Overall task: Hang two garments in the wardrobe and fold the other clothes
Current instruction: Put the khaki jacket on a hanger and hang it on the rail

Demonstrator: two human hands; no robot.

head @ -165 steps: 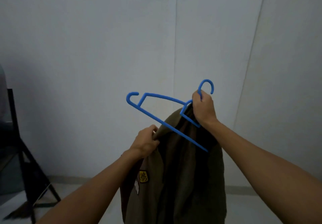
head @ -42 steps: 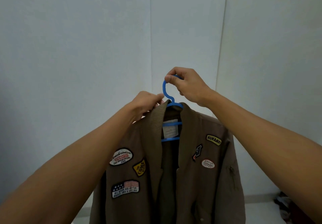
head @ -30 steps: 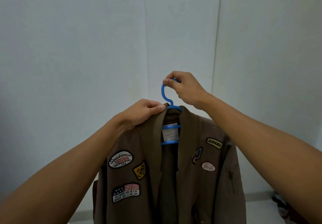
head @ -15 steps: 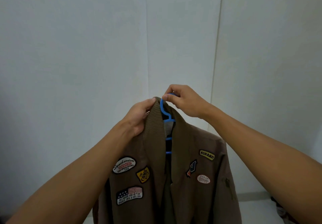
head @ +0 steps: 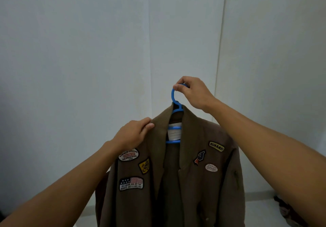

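Note:
A brown jacket [head: 190, 182] with several sewn patches hangs open-fronted on a blue plastic hanger [head: 173, 101], held up in front of me. My right hand [head: 193, 91] pinches the top of the hanger's hook. My left hand [head: 134, 134] grips the jacket's left shoulder beside the ribbed collar. The hanger's arms are hidden inside the jacket; only its hook and two crossbars show at the neck.
Plain white wall panels fill the background, meeting at a corner behind the jacket. A dark heap of clothes [head: 289, 212] lies on the pale floor at the lower right. No wardrobe is in view.
My right hand has raised the hanger hook clear of the collar. My left hand slid from the collar top down to the left shoulder, and the jacket now hangs spread with its neck open.

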